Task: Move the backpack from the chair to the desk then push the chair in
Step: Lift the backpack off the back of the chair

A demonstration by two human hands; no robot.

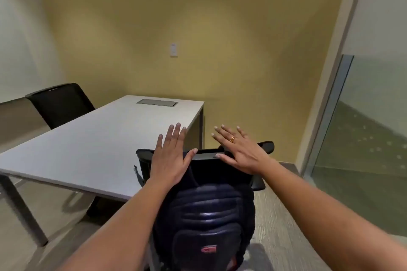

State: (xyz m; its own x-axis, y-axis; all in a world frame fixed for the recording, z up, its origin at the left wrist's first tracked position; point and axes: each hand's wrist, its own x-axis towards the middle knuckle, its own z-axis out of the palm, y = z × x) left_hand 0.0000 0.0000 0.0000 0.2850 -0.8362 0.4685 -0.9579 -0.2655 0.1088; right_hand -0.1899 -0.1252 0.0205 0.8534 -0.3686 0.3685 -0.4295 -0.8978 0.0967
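A dark padded backpack [207, 211] with a small red tag rests on the black chair [262, 149] at the near right corner of the grey desk [99, 149]. Its ribbed back panel faces me. My left hand [170, 156] hovers flat with fingers spread over the left part of the chair's top edge. My right hand [236, 149], wearing a gold ring, is spread flat over the right part of that edge. Neither hand holds anything. The chair's seat is hidden under the backpack.
A second black chair [61, 103] stands at the desk's far left side. The desk has a metal cable hatch [156, 102] near the yellow wall. A glass partition [363, 127] runs along the right. Carpet [286, 226] lies on the right.
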